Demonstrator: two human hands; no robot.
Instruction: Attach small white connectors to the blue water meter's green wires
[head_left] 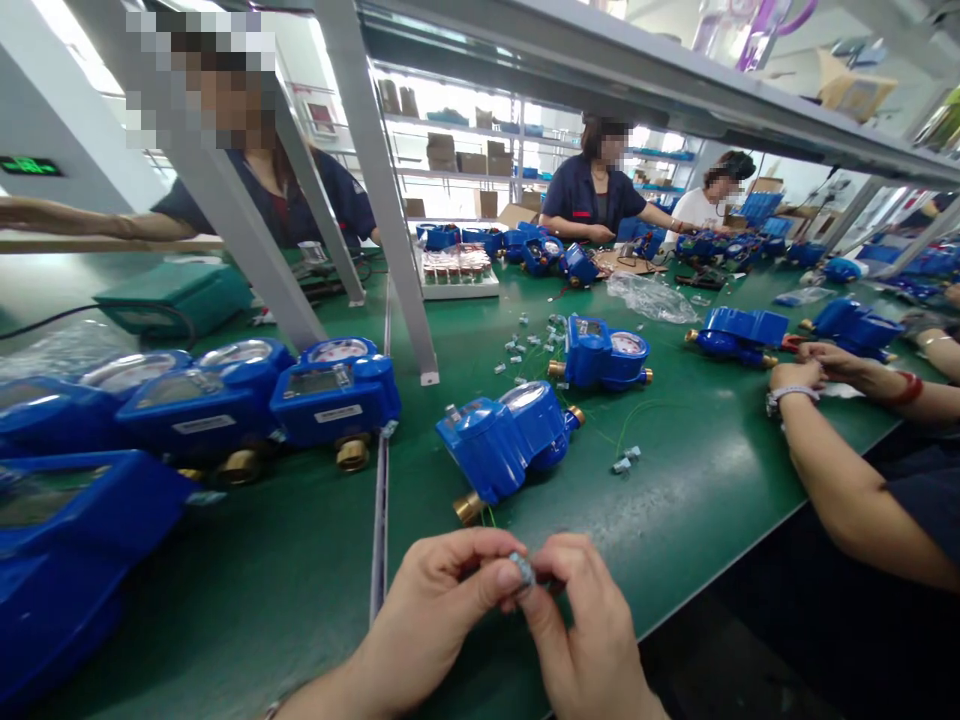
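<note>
My left hand (442, 600) pinches a small grey-blue wire seal (523, 570) between thumb and forefinger. My right hand (589, 620) is closed against the same seal from the other side, its thumb and fingertips at the seal's edge. Just beyond my fingers lies a blue water meter (506, 440) with brass ends, tilted on its side. A thin green wire (489, 517) shows near its closer brass end. Behind it is a second blue meter (606, 355). Two loose seals (625, 460) rest to the right on the green table (675, 510).
Several blue meters (322, 405) stand at the left, past a metal seam. Shelf posts (394, 210) rise from the table. Loose seals (517, 345) lie scattered behind the meters. A co-worker's hands (806, 375) work at the right; other people sit across the table.
</note>
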